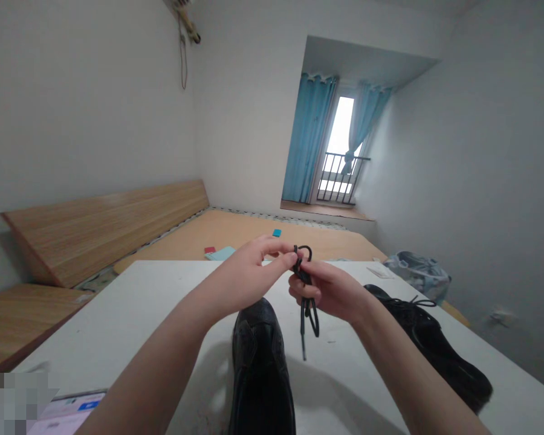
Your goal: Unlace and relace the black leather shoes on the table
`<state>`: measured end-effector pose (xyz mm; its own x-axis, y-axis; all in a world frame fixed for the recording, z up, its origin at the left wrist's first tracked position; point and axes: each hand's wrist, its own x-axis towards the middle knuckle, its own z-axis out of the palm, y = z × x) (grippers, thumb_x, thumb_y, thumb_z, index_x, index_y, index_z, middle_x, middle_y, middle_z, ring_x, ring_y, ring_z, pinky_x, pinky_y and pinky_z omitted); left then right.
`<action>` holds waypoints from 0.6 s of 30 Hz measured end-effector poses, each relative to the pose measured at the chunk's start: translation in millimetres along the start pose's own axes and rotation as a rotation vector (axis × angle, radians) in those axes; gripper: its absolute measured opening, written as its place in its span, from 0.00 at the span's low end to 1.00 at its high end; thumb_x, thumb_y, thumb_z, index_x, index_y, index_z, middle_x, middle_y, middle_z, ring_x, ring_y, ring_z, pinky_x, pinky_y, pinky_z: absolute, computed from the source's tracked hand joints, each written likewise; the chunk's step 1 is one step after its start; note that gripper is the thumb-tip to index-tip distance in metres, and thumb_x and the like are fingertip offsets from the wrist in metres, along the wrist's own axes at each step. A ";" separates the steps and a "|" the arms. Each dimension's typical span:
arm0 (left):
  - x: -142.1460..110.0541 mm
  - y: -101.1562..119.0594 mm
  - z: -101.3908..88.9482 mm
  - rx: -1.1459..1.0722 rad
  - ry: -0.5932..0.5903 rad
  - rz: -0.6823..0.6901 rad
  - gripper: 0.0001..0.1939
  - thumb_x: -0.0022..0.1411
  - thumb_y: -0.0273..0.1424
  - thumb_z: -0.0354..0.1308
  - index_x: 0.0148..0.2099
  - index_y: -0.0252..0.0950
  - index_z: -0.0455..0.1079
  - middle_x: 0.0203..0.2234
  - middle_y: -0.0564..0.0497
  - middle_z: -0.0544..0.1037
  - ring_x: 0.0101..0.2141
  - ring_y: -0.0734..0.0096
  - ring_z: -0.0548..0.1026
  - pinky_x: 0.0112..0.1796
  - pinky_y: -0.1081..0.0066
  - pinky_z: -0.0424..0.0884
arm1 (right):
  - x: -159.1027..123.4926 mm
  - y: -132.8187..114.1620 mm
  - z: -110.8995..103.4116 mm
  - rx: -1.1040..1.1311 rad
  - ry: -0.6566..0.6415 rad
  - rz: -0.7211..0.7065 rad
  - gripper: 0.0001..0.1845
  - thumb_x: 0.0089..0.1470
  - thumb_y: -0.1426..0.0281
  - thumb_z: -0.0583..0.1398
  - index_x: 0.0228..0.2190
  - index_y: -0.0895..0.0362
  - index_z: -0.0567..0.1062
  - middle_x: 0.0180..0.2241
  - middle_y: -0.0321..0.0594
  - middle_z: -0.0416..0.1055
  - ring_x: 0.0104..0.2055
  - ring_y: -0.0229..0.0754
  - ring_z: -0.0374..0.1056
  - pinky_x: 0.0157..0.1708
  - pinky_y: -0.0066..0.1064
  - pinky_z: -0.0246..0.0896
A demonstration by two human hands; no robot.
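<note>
A black shoelace (309, 311) is bunched up between my two hands, above the white table. My left hand (265, 260) pinches its upper end with thumb and forefinger. Curled round the bundle, my right hand (326, 287) grips it lower down, and a loop and a loose tip dangle below the fingers. Under my left hand stands a black leather shoe (260, 368), toe pointing away; no lace shows on it. To the right lies a second black shoe (428, 341), with a lace tied on it, partly behind my right forearm.
The white table (163, 302) fills the foreground. A phone or tablet with a lit screen (72, 414) sits at lower left. Beyond are a bed (236, 223) with small coloured items, a wooden headboard (118, 223) and a bag-like bundle (419, 272) at right.
</note>
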<state>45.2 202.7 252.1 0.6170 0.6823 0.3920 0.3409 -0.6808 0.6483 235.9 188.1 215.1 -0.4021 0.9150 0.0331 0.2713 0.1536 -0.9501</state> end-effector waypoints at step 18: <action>-13.1 10.6 50.1 0.764 -0.712 -0.319 0.38 0.39 0.31 0.68 0.55 0.29 0.66 0.52 0.35 0.67 0.50 0.47 0.69 0.48 0.56 0.68 | -24.8 -25.1 3.7 -0.918 -0.153 0.251 0.15 0.57 0.66 0.55 0.43 0.57 0.75 0.42 0.45 0.76 0.42 0.46 0.71 0.39 0.34 0.62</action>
<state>76.3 173.2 221.1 0.6068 0.7141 -0.3491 0.7570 -0.6531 -0.0201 235.9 160.1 237.0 -0.3311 0.9122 -0.2412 0.9172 0.2512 -0.3092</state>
